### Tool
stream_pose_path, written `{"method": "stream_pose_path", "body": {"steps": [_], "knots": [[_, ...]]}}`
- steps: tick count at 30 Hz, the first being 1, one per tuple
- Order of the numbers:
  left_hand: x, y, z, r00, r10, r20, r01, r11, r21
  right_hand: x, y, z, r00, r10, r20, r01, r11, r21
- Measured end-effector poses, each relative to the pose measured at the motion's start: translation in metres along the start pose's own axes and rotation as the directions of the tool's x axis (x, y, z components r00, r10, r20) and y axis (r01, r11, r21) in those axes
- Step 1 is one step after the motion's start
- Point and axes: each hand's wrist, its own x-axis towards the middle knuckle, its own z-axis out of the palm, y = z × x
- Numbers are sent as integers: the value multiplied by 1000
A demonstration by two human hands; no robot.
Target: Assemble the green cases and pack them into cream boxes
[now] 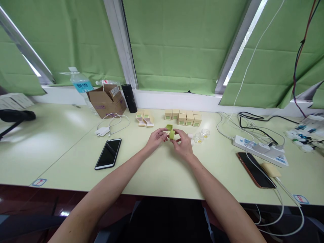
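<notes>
At the middle of the table, my right hand [183, 144] grips a small green cylindrical piece [172, 134] between thumb and fingertips. My left hand [156, 139] is close on its left, fingertips pinched together against a small pale thing that I cannot make out. Just beyond the fingers, a second green piece [169, 127], like a small open box or cup, rests on the table. To the right of my right hand lie clear plastic cups [198, 137] with yellow in them, and small white round pieces [192, 142] partly hidden by the hand.
Several small cream boxes [186, 118] stand at the back, with two opened ones [145, 118] left of them. A phone [108, 154] and white charger [102, 131] lie left. A power strip [260, 150], cables and another phone [255, 170] are right. A carton [107, 103] and black bottle [129, 98] stand behind.
</notes>
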Motion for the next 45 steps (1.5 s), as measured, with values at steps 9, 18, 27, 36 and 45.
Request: {"method": "stream_pose_path", "body": {"steps": [9, 18, 27, 36, 45], "knots": [[-6, 5, 8, 964, -89, 252, 175, 922, -344, -2, -7, 0, 987, -157, -27, 152, 979, -134], [-5, 8, 4, 957, -71, 280, 200, 862, -465, -2, -15, -1, 945, -321, -66, 303, 932, -197], [-6, 12, 6, 956, -82, 280, 210, 861, -463, -2, -14, 0, 936, -345, -66, 319, 914, -249], [-8, 16, 5, 960, -62, 272, 175, 894, -413, -1, -13, 0, 941, -339, -13, 324, 909, -263], [-8, 14, 7, 968, -73, 241, 172, 891, -420, -1, -12, 1, 947, -317, -45, 300, 929, -218]]}}
